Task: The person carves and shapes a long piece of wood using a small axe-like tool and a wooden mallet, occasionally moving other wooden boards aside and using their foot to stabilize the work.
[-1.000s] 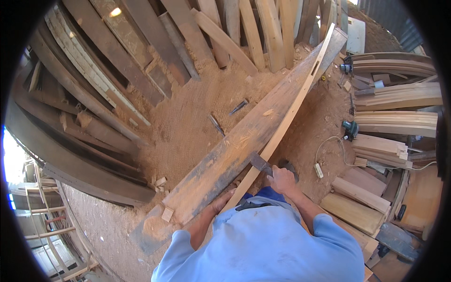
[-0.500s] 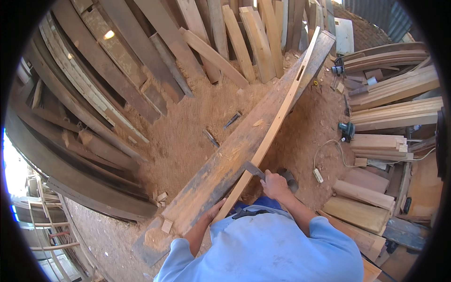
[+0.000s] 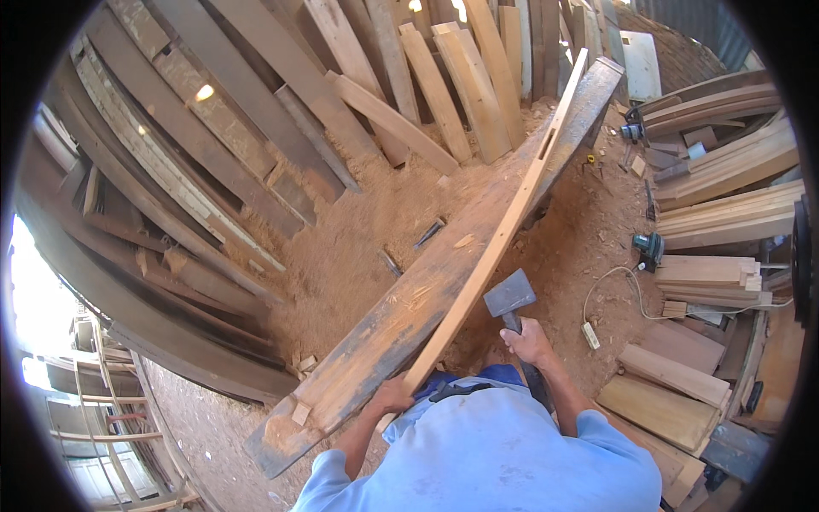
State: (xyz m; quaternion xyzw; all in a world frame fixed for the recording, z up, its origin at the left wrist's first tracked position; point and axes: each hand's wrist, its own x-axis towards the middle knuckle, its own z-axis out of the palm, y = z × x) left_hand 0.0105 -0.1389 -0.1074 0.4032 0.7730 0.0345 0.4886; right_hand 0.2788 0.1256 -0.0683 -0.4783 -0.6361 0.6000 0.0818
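Head view: at lower centre, the left hand grips the near end of a pale curved slat lying along a dark beam; the right hand clutches a hatchet (raised higher than a second ago), its blade beside the slat's edge, seemingly between chops.

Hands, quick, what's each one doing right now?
Left hand: closed on the slat.
Right hand: closed on the hatchet.
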